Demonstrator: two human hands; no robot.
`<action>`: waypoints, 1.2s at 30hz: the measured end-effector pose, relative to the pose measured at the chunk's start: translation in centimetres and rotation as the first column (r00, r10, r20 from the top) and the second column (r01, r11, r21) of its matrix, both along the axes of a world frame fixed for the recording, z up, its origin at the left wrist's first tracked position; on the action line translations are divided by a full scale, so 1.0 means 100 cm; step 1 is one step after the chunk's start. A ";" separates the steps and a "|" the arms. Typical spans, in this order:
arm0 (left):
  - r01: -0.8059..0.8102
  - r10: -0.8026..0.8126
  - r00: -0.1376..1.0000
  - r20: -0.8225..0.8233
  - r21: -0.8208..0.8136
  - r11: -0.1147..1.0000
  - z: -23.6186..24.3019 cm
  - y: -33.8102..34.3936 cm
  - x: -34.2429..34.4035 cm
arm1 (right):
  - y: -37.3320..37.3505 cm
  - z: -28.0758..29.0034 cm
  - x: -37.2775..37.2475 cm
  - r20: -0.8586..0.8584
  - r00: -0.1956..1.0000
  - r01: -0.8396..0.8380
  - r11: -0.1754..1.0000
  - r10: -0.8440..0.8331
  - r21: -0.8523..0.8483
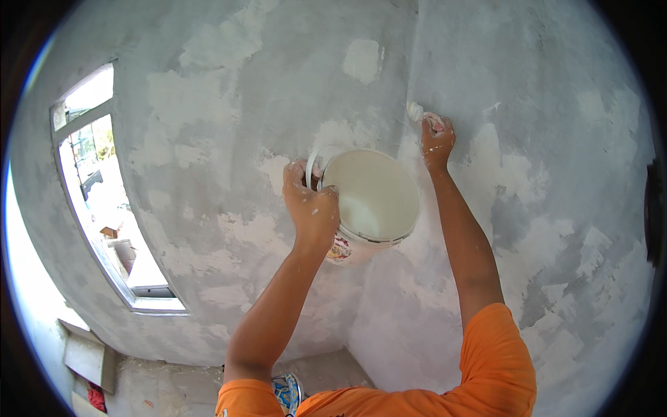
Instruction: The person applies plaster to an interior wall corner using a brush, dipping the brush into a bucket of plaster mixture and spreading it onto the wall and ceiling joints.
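My left hand (314, 208) is closed on the rim of a white plastic bucket (375, 191), next to its raised white handle. The bucket is tilted so that its pale inside shows, with some whitish stuff low in it. A coloured label is partly visible under my wrist. Farther up and to the right, my right hand (438, 139) is closed around a small paintbrush (415, 111), its handle mostly hidden by the fingers. The brush's whitish head touches or nearly touches the wall near the inside corner. White specks dot both hands.
Grey walls (278, 90) with whitish patches meet in a corner in front of me. On the left is a narrow window opening (121, 201). Below, a blue patterned bucket (286, 390) stands by my body, and boards (87, 354) lean at the lower left.
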State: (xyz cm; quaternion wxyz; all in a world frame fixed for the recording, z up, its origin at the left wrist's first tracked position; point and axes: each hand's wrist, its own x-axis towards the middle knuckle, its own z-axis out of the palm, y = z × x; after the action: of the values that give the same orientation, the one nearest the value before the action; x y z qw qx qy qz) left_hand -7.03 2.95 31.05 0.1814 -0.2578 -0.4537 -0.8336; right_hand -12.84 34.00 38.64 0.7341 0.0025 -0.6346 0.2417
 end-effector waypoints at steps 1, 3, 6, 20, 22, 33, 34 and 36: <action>-0.004 0.004 1.000 0.003 0.008 1.000 -0.002 -0.002 0.001 | -0.002 -0.002 -0.003 0.029 0.998 0.045 0.997 -0.046 0.056; 0.000 0.000 1.000 0.008 0.025 1.000 -0.005 -0.004 0.002 | 0.000 -0.003 -0.003 0.070 0.994 0.078 0.991 -0.086 0.106; 0.019 -0.020 0.999 0.035 0.037 0.999 -0.010 -0.002 0.002 | 0.002 -0.008 0.005 0.036 0.992 0.110 0.974 -0.120 0.200; 0.298 -0.303 0.948 0.095 0.065 0.952 -0.028 0.062 0.009 | 0.007 -0.001 0.153 -0.098 0.961 0.275 0.938 -0.260 0.209; 0.315 -0.318 0.942 0.108 0.051 0.948 -0.031 0.067 0.009 | 0.011 0.000 0.173 -0.105 0.941 0.336 0.913 -0.320 0.231; 0.207 -0.209 0.968 0.141 0.033 0.978 -0.039 0.006 0.023 | -0.013 -0.019 0.178 -0.223 0.907 0.416 0.844 -0.358 0.338; 0.210 -0.212 0.968 0.134 0.028 0.977 -0.040 0.001 0.024 | -0.015 -0.020 0.162 -0.195 0.916 0.398 0.854 -0.350 0.335; 0.211 -0.212 0.971 0.111 0.022 0.977 -0.044 -0.008 0.025 | -0.017 -0.018 0.118 -0.149 0.934 0.357 0.874 -0.325 0.330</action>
State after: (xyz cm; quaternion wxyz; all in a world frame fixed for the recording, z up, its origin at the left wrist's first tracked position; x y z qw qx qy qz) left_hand -4.54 2.17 26.65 0.0672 -0.2563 -0.4289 -0.8636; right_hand -1.01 32.27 36.87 0.7803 0.0326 -0.6245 -0.0095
